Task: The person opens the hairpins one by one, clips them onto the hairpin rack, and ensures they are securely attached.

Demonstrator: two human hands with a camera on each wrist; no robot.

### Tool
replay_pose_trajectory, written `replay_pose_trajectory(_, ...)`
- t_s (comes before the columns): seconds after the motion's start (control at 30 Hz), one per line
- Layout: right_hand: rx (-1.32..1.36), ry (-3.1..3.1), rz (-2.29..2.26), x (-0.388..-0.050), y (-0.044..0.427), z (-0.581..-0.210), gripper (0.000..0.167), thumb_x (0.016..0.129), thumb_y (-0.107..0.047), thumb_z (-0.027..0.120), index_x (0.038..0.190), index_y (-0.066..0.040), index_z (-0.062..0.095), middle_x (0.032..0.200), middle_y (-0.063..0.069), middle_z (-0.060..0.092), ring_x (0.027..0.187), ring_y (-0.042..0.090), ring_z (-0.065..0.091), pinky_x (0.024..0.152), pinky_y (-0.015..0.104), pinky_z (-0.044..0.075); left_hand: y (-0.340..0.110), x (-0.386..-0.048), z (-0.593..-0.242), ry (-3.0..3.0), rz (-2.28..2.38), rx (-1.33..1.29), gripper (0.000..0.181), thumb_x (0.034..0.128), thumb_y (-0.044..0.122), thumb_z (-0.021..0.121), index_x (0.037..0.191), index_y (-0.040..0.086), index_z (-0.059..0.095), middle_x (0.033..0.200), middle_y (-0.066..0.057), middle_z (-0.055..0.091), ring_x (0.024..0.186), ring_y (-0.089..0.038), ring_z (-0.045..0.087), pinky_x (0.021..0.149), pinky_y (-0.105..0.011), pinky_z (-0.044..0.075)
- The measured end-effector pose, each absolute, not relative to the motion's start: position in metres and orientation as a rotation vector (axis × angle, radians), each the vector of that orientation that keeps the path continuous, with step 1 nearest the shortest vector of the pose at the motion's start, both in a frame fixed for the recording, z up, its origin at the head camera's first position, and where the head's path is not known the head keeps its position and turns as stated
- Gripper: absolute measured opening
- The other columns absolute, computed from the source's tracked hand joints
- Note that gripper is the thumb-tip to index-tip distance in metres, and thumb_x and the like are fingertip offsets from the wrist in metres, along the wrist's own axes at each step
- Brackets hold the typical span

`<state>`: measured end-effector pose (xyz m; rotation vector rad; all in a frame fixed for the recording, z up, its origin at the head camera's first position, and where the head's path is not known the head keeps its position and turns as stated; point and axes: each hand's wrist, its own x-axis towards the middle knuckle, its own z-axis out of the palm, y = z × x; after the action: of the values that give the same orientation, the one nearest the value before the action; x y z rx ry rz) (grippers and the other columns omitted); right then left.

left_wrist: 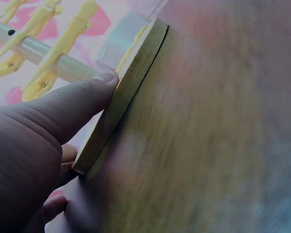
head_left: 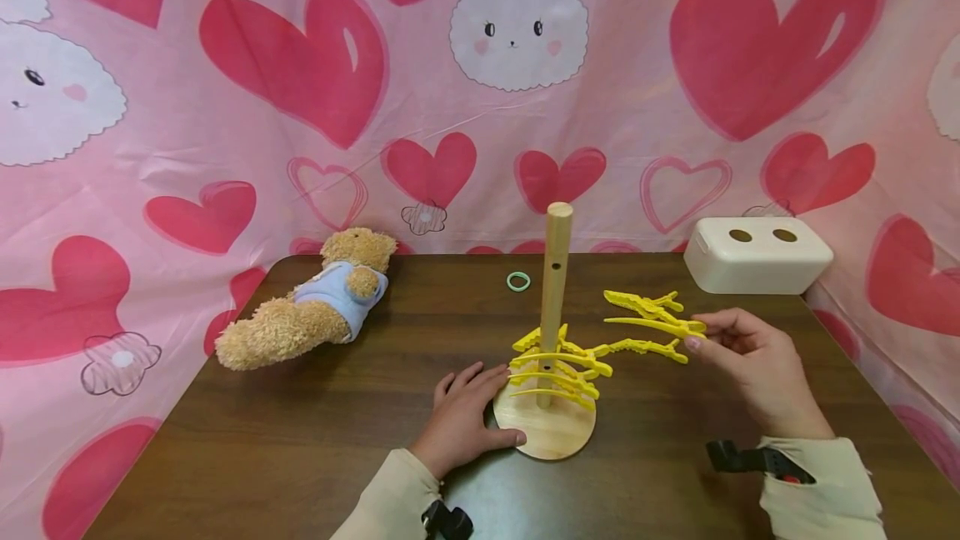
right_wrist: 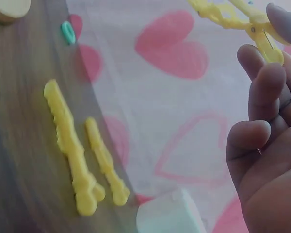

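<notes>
A round-based wooden stand (head_left: 555,273) with an upright post bears several yellow hair clips (head_left: 562,359) clamped across its lower part. My left hand (head_left: 467,419) lies at the left rim of the base, fingers fairly straight and thumb spread; the thumb (left_wrist: 89,92) presses the rim in the left wrist view. To the right of the stand, my right hand (head_left: 757,365) pinches one yellow hair clip (right_wrist: 254,26) by its tail end between thumb and fingers. The clip's two prongs stand apart, pointing towards the post. Two more yellow clips (right_wrist: 72,150) lie on the table near that hand.
A small green ring (head_left: 518,282) lies behind the stand. At the left is a teddy bear (head_left: 330,298) in a pale blue top. The white box (head_left: 757,257) with two holes stands at the back right of the brown table (head_left: 285,440). Pink printed cloth hangs behind.
</notes>
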<state>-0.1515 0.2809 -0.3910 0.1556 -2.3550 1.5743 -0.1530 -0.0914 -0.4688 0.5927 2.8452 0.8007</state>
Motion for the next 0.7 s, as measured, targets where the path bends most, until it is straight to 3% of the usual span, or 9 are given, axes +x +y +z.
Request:
replay_pose_trajectory(0.23,0.278,-2.305,1.531,-0.145,0.262,-0.379,0.024,0.086,0.006,0.075,0.109,0.004,0.069,0.085,-0.006,0.072,0.066,0.010,0.062,0.057,0.021,0.051,-0.090,-0.153,-0.468,2.842,0.794,0.583,0.089,0.0767,0.065,0.077,0.149,0.020,0.051,0.155,0.005,0.045,0.147,-0.030,0.029,0.113,-0.065,0.013)
replay_pose_trajectory(0.43,0.368,-2.234,1.591,-0.139,0.245,-0.372,0.025,0.082,0.014,0.074,0.106,0.008,0.069,0.082,-0.001,0.072,0.064,0.010,0.060,0.056,0.020,0.050,-0.091,-0.153,-0.468,2.847,0.801,0.593,0.089,0.0766,0.065,0.077,0.148,0.019,0.052,0.155,0.004,0.045,0.146,-0.031,0.030,0.112,-0.066,0.014)
replay_pose_trajectory(0.7,0.383,-2.260,1.552,-0.132,0.224,-0.364,0.025,0.082,0.009,0.076,0.106,0.001,0.072,0.080,0.000,0.067,0.061,0.014,0.052,0.050,0.027,0.043,-0.091,-0.153,-0.467,2.847,0.812,0.596,0.089,0.0764,0.065,0.077,0.148,0.019,0.053,0.154,0.004,0.046,0.146,-0.031,0.030,0.112,-0.066,0.014)
